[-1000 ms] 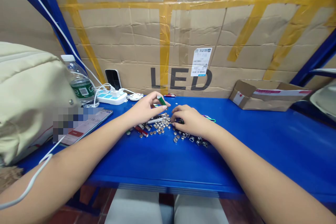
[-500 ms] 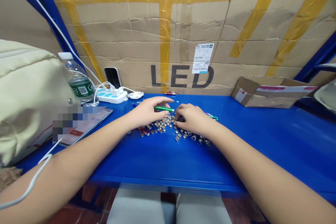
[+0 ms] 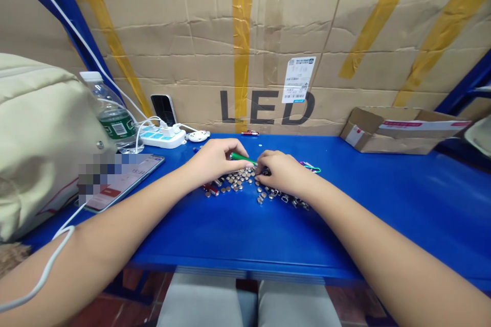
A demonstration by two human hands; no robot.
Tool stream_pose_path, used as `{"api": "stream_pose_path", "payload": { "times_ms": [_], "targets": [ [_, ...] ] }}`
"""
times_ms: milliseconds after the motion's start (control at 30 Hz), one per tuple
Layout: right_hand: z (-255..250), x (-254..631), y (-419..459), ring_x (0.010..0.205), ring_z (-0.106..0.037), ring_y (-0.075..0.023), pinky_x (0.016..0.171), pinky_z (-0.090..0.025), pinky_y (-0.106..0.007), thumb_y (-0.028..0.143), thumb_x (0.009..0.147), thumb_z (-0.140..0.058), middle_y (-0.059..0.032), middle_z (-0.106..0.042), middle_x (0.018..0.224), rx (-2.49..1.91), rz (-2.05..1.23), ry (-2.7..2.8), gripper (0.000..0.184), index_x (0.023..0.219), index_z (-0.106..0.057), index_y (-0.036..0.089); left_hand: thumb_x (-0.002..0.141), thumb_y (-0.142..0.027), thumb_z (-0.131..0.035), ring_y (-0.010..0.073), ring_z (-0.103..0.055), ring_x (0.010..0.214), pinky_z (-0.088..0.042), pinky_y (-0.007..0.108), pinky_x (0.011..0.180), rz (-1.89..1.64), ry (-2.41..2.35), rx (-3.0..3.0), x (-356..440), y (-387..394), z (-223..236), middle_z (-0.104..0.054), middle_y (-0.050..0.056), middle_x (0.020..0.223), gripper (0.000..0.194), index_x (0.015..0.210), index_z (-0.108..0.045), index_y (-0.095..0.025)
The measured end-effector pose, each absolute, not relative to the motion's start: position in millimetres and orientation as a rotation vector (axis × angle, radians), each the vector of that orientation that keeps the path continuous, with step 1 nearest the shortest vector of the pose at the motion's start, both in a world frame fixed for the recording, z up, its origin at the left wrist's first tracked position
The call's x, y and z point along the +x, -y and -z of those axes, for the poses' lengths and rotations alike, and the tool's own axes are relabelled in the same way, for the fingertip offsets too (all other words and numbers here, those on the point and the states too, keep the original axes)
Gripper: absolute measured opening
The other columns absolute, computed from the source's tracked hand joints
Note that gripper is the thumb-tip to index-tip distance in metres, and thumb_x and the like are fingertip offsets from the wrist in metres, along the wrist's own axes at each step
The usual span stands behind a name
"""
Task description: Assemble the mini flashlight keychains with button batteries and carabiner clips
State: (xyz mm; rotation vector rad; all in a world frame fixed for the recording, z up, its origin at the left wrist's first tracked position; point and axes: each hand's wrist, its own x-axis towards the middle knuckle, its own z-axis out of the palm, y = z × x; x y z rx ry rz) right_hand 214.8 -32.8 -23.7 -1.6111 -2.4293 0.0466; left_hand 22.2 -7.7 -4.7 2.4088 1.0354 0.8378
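Note:
My left hand (image 3: 217,161) is shut on a slim green metal tube (image 3: 240,158), which lies almost flat under its fingertips, just above a heap of small silver button cells (image 3: 240,180). My right hand (image 3: 278,174) rests its fingertips on the heap's far side, near a dark object (image 3: 266,171) that is mostly hidden. More silver cells and small metal parts (image 3: 282,199) spread out below that hand. Several red batteries (image 3: 211,190) lie at the heap's left end.
The blue table (image 3: 345,204) holds a white power strip (image 3: 163,138), a water bottle (image 3: 111,112), an upright phone (image 3: 164,110), a flat phone (image 3: 126,181), and a cardboard box (image 3: 399,130) at right. A beige bag (image 3: 38,138) bulges in from the left.
The green tube has gone from nearly upright in my left hand to lying almost flat. My right hand stays at the heap. The whole view has tilted slightly upward.

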Motion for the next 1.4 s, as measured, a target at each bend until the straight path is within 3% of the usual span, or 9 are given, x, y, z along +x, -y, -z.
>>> {"api": "stream_pose_path", "payload": {
  "times_ms": [200, 367, 600, 733, 900, 1033, 1100, 1267, 1400],
  "targets": [
    [24.3, 214.4, 34.0, 0.095, -0.058, -0.024, 0.071, -0.042, -0.03, 0.025, 0.075, -0.059, -0.0055, -0.064, 0.103, -1.617, -0.065, 2.42, 0.015, 0.087, -0.067, 0.023, 0.07, -0.043, -0.07, 0.0153, -0.063, 0.074, -0.047, 0.027, 0.067, -0.931, -0.912, 2.348, 23.7, 12.6, 3.1, -0.07, 0.006, 0.081, 0.033, 0.062, -0.053, -0.015],
    [22.8, 215.6, 34.9, 0.093, -0.058, -0.0223, 0.074, -0.043, -0.029, 0.026, 0.075, -0.06, -0.0063, -0.063, 0.104, -1.662, -0.121, 2.394, 0.015, 0.088, -0.067, 0.022, 0.069, -0.038, -0.072, 0.0152, -0.064, 0.073, -0.046, 0.025, 0.063, -0.899, -0.801, 2.291, 24.0, 16.0, 7.2, -0.069, 0.004, 0.078, 0.035, 0.063, -0.043, -0.017],
    [21.6, 214.2, 36.2, 0.092, -0.058, -0.021, 0.075, -0.043, -0.027, 0.022, 0.074, -0.059, -0.0067, -0.063, 0.102, -1.679, -0.151, 2.37, 0.013, 0.084, -0.067, 0.021, 0.07, -0.038, -0.072, 0.0118, -0.055, 0.059, -0.033, 0.022, 0.054, -0.309, -0.758, 2.784, 22.7, 27.4, -1.0, -0.061, -0.003, 0.064, 0.026, 0.067, -0.054, -0.019],
    [22.0, 214.1, 36.3, 0.092, -0.058, -0.022, 0.074, -0.043, -0.028, 0.027, 0.075, -0.06, -0.0075, -0.063, 0.101, -1.71, -0.123, 2.369, 0.01, 0.08, -0.067, 0.021, 0.07, -0.037, -0.073, 0.0128, -0.055, 0.058, -0.03, 0.023, 0.053, -0.147, -0.73, 2.878, 26.7, 34.1, -0.2, -0.06, -0.004, 0.066, 0.025, 0.083, -0.058, -0.022],
    [25.1, 215.2, 33.3, 0.095, -0.057, -0.0214, 0.077, -0.043, -0.027, 0.028, 0.077, -0.061, -0.0083, -0.063, 0.103, -1.681, -0.1, 2.405, 0.013, 0.084, -0.069, 0.021, 0.068, -0.033, -0.076, 0.0111, -0.056, 0.059, -0.035, 0.021, 0.057, -0.229, -0.654, 2.695, 31.9, 37.6, 6.4, -0.06, -0.006, 0.072, 0.058, 0.118, -0.047, -0.026],
    [26.0, 218.0, 31.7, 0.095, -0.058, -0.0214, 0.079, -0.044, -0.029, 0.025, 0.076, -0.062, -0.0081, -0.062, 0.102, -1.62, -0.083, 2.373, 0.014, 0.088, -0.069, 0.021, 0.067, -0.033, -0.077, 0.0104, -0.056, 0.059, -0.039, 0.021, 0.062, -0.257, -0.636, 2.512, 35.4, 38.7, 10.6, -0.062, -0.007, 0.071, 0.073, 0.127, -0.037, -0.023],
    [25.0, 219.9, 31.7, 0.097, -0.058, -0.022, 0.082, -0.045, -0.031, 0.024, 0.075, -0.063, -0.0084, -0.062, 0.102, -1.556, -0.089, 2.357, 0.011, 0.084, -0.068, 0.02, 0.065, -0.034, -0.078, 0.0102, -0.056, 0.059, -0.039, 0.021, 0.062, -0.249, -0.621, 2.448, 37.1, 38.4, 13.2, -0.063, -0.006, 0.07, 0.068, 0.122, -0.043, -0.02],
    [17.6, 224.3, 33.9, 0.104, -0.057, -0.0221, 0.092, -0.043, -0.035, 0.018, 0.076, -0.059, -0.0079, -0.061, 0.109, -1.407, -0.125, 2.212, 0.009, 0.078, -0.067, 0.019, 0.069, -0.036, -0.075, 0.0103, -0.058, 0.064, -0.04, 0.02, 0.062, -0.286, -0.619, 2.417, 38.1, 32.9, 18.2, -0.067, 0.0, 0.072, 0.027, 0.082, -0.065, -0.015],
    [10.6, 227.0, 37.1, 0.109, -0.056, -0.0216, 0.098, -0.041, -0.037, 0.021, 0.077, -0.059, -0.0083, -0.061, 0.112, -1.196, -0.122, 2.117, 0.006, 0.077, -0.065, 0.019, 0.081, -0.036, -0.064, 0.0123, -0.061, 0.075, -0.041, 0.021, 0.07, -0.432, -0.677, 2.459, 34.9, 22.5, 19.9, -0.07, 0.001, 0.082, 0.021, 0.086, -0.069, -0.017]
  ]
}}
